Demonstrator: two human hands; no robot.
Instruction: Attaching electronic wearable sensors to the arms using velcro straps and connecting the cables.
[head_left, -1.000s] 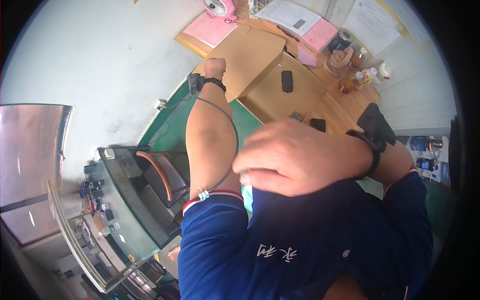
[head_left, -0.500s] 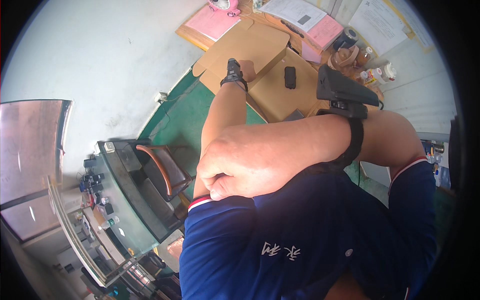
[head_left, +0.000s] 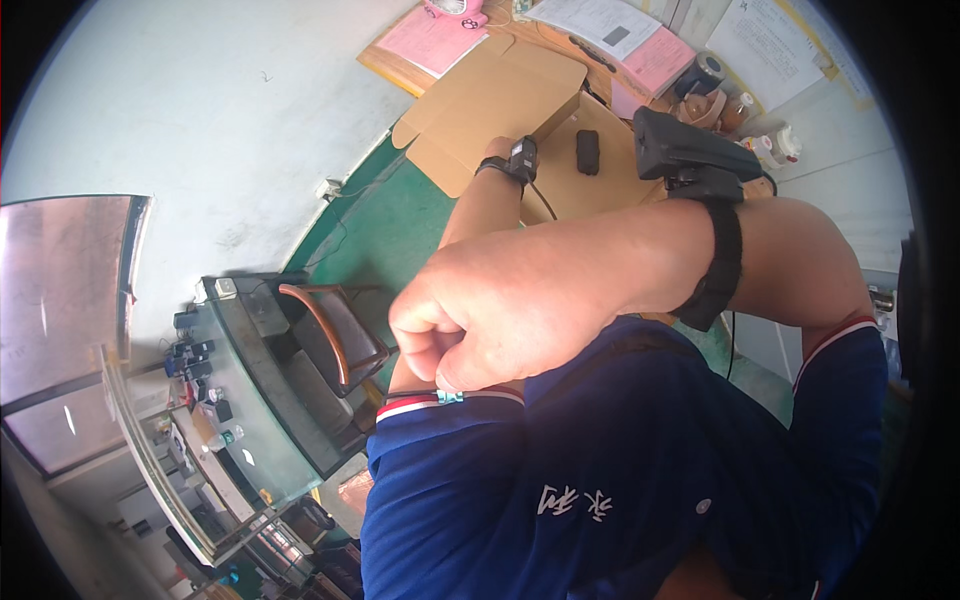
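My right arm crosses my chest, and my right hand (head_left: 490,320) is closed in a pinch at my left sleeve (head_left: 420,408). Just below the thumb shows a small teal piece (head_left: 450,396) on a dark cord that runs along the sleeve hem. My left arm stretches away over an open cardboard box (head_left: 480,95). Most of my left hand (head_left: 499,146) is hidden behind a black strapped-on wrist device (head_left: 522,160), so its fingers do not show. A cable leads from that device. A larger black device (head_left: 695,150) is strapped to my right forearm.
A black oblong object (head_left: 587,152) lies in the box. Around it on the wooden desk are papers (head_left: 600,25), a pink fan (head_left: 458,10) and several bottles (head_left: 738,108). A chair (head_left: 335,340) and a glass-topped desk (head_left: 260,400) stand to the left.
My left forearm has shifted right and turned, showing the wrist device's other side and its cable. My right hand stays at the sleeve; the teal piece has come into view beneath it.
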